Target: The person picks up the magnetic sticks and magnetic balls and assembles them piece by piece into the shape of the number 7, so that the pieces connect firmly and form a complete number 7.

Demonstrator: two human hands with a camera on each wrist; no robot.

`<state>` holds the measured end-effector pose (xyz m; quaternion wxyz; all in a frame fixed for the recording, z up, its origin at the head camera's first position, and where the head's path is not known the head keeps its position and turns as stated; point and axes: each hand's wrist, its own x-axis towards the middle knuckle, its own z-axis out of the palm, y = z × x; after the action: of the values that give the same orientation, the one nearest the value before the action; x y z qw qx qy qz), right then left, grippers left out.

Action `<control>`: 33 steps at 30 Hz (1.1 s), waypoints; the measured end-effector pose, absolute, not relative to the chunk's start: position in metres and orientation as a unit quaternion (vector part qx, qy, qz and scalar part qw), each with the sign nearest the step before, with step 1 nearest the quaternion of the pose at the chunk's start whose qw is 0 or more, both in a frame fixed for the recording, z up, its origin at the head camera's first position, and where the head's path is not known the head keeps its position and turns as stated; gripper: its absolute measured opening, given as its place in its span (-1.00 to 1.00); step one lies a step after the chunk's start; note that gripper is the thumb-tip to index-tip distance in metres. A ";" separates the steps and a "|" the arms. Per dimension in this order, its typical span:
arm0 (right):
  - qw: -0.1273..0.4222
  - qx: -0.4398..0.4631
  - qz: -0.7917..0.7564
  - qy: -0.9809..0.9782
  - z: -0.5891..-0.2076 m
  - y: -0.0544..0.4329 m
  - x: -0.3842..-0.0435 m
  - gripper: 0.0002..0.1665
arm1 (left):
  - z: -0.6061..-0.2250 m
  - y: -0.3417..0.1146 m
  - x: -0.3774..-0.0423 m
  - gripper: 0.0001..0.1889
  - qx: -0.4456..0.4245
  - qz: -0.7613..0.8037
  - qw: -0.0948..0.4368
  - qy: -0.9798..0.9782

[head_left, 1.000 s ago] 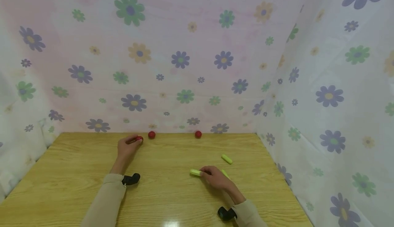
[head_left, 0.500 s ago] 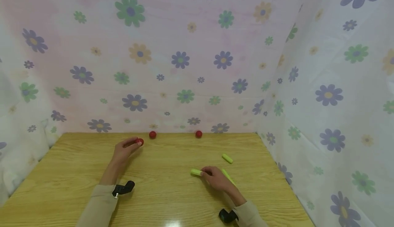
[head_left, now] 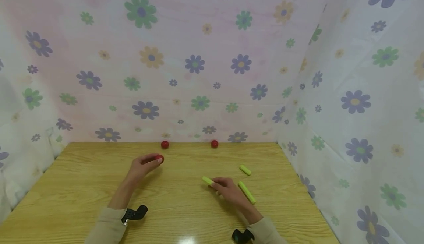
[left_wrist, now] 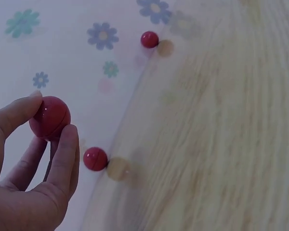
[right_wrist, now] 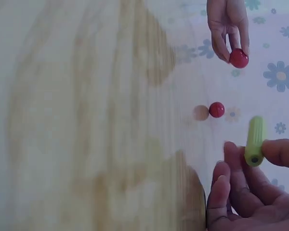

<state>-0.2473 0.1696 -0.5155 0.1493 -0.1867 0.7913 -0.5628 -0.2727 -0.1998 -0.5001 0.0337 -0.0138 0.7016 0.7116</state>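
Observation:
My left hand (head_left: 140,169) pinches a glossy red ball (head_left: 159,158) between thumb and fingertips, over the back left part of the table. A thin seam runs round this ball (left_wrist: 49,118) in the left wrist view. My right hand (head_left: 230,191) pinches the near end of a short yellow-green ribbed stick (head_left: 207,180), which points left and slightly up. In the right wrist view a dark round spot marks the end of the held stick (right_wrist: 256,137). Beside the right hand, a longer yellow-green stick (head_left: 246,192) and a short one (head_left: 245,170) lie on the table.
Two more red balls, a left one (head_left: 165,144) and a right one (head_left: 214,144), rest at the back edge of the wooden table (head_left: 179,207). Flower-patterned sheets (head_left: 212,45) hang behind the table and along both sides.
My left hand has drawn the red ball back from the far edge and then rightward. The right hand has shifted slightly left, tilting its stick and uncovering the longer one.

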 end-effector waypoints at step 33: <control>0.088 -0.083 -0.683 0.720 -0.526 0.133 -0.240 -0.56 | -0.520 -0.147 -0.252 -0.45 0.032 0.706 0.057 0.705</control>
<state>-0.2397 0.1334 -0.5264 0.0882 -0.0831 0.7199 -0.6834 -0.2525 -0.1466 -0.5196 0.0566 0.0322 0.7053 0.7059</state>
